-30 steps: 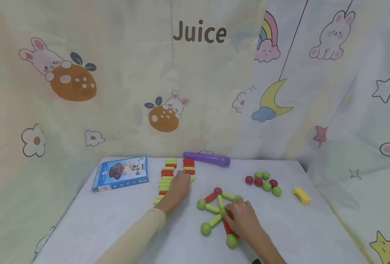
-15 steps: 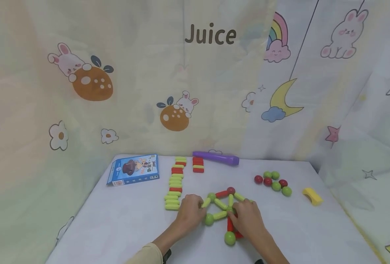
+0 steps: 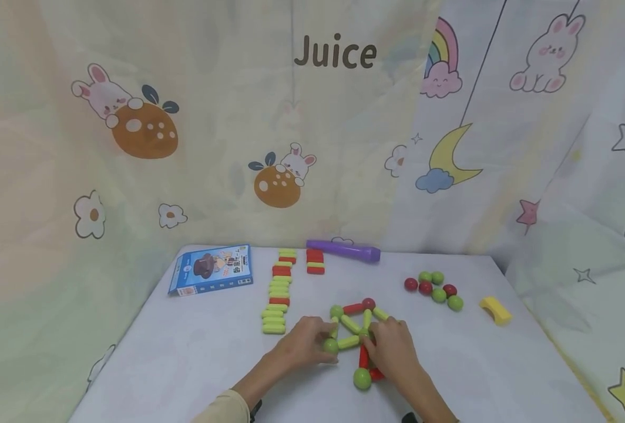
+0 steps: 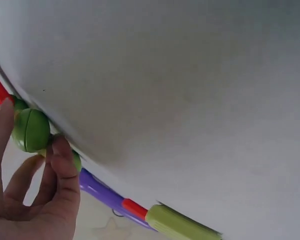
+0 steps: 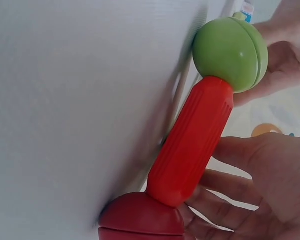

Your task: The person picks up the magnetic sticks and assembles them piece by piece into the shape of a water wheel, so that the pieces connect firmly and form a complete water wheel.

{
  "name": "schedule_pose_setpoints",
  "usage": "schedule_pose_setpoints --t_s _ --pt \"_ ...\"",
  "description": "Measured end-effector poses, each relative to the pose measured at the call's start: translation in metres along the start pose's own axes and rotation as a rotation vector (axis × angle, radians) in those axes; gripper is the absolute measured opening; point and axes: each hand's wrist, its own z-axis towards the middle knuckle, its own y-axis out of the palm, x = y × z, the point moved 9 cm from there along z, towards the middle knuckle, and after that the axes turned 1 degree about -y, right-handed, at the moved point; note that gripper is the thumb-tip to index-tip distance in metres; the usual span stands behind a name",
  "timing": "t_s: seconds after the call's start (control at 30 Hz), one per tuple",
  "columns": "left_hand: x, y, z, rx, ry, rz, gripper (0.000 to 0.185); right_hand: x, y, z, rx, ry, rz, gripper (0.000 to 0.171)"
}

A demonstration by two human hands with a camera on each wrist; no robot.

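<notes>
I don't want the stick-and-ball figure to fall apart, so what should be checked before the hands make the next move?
1. Left hand has its fingers on the green ball at the figure's left corner: ok.
2. Right hand rests on the figure's right side: ok.
3. Red stick joined to a ball at each end: ok.
4. Joints under the right hand: cannot tell, hidden.
5. Spare balls lie apart from the figure: ok.
6. Spare sticks lined up left of it: ok.

The red rod point(image 5: 190, 142) and green ball point(image 5: 230, 54) look like smooth, slightly glossy plastic; the tabletop point(image 3: 185, 364) is matt white; the far backdrop point(image 3: 185, 147) is printed cloth.
</notes>
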Motion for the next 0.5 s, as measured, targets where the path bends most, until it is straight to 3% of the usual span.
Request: schedule_pose_setpoints --t_s 0.17,0.23,0.43,0.5 --pt "0.0023 0.0024 0.0012 -0.009 0.006 0.067 0.047 -0.0026 -0.0012 -0.0002 0.006 -0.006 0.011 0.028" --pt "0.0025 0.0021 0.0006 -0.015 0.0 0.099 0.05 -0.0024 -0.0009 0.0002 0.003 -0.006 0.011 0.029" --pt "0.0052 0.0048 0.0027 -0.104 0.027 0.275 0.046 -0.0005 0.0004 0.0013 -0.002 -0.006 0.002 0.03" --pt "0.0053 0.0047 0.0038 -0.12 0.028 0.293 0.041 -0.0003 0.0007 0.0014 0.0 -0.009 -0.002 0.03"
